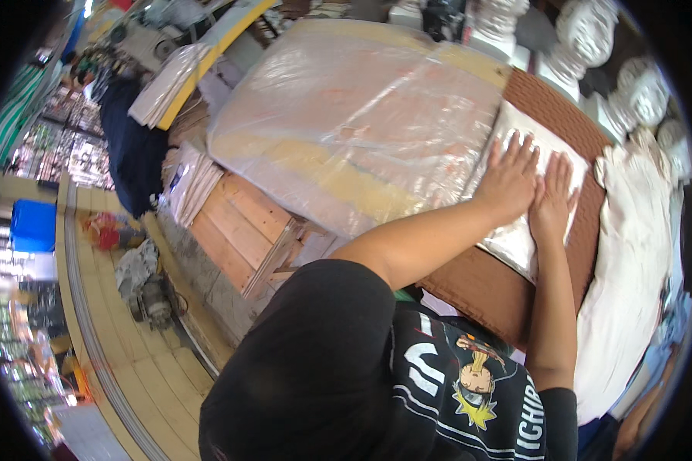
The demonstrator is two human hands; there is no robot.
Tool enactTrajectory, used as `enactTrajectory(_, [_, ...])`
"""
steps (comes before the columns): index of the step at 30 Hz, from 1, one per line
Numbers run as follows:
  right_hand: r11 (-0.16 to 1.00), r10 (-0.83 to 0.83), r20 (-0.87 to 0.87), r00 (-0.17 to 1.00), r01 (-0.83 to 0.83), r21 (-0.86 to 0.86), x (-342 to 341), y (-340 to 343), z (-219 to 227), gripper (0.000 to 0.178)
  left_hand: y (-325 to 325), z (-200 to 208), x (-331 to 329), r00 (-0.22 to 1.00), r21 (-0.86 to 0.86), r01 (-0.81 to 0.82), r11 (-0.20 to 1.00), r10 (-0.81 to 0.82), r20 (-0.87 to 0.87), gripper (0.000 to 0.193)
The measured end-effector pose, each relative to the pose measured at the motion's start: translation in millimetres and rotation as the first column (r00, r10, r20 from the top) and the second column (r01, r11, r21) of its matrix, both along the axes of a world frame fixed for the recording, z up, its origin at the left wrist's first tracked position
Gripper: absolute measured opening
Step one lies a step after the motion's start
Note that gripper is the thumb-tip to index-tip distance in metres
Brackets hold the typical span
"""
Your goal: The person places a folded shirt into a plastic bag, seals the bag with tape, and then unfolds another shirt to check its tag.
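While both hands lie flat and open, holding nothing, the person seems to be pressing a white slab (515, 230) smooth. The left hand (507, 178) and right hand (552, 201) sit side by side on top of it, fingers spread. The slab looks pale, shiny and lumpy. Under it lies a brown mat (484, 288). Next, I think, the hands need to push evenly, out toward the edges.
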State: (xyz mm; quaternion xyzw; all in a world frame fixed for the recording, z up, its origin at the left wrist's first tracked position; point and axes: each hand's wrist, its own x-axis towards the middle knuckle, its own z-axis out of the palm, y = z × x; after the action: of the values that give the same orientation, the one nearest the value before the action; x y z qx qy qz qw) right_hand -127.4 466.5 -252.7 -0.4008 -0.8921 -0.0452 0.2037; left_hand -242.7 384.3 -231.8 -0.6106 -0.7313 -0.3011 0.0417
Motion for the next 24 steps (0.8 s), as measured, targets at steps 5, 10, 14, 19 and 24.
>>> enactTrajectory(5, [0.997,0.018,-0.039,0.999,-0.020,-0.068,-7,-7,5,0.053,1,-3,-2,0.999,-0.037,0.007,0.999,-0.005,0.044,0.057])
enactTrajectory(10, [0.996,0.007,-0.090,0.996,-0.015,-0.084,-9,-17,14,0.053,-1,-4,-2,1.000,-0.075,-0.009,0.997,0.007,-0.030,0.056])
enactTrajectory(14, [0.997,0.000,-0.092,0.996,-0.007,-0.072,-6,-18,14,0.053,-4,-3,0,0.998,-0.085,0.003,0.996,-0.008,-0.059,0.055])
enactTrajectory(19, [0.994,0.006,-0.122,0.993,-0.019,-0.105,-5,-15,12,0.053,-1,4,0,0.999,-0.184,0.003,0.983,-0.012,-0.047,0.055])
enactTrajectory(24, [0.956,0.029,-0.211,0.977,-0.089,-0.280,1,7,50,0.054,10,53,-19,0.979,-0.415,0.088,0.906,-0.002,0.203,0.058])
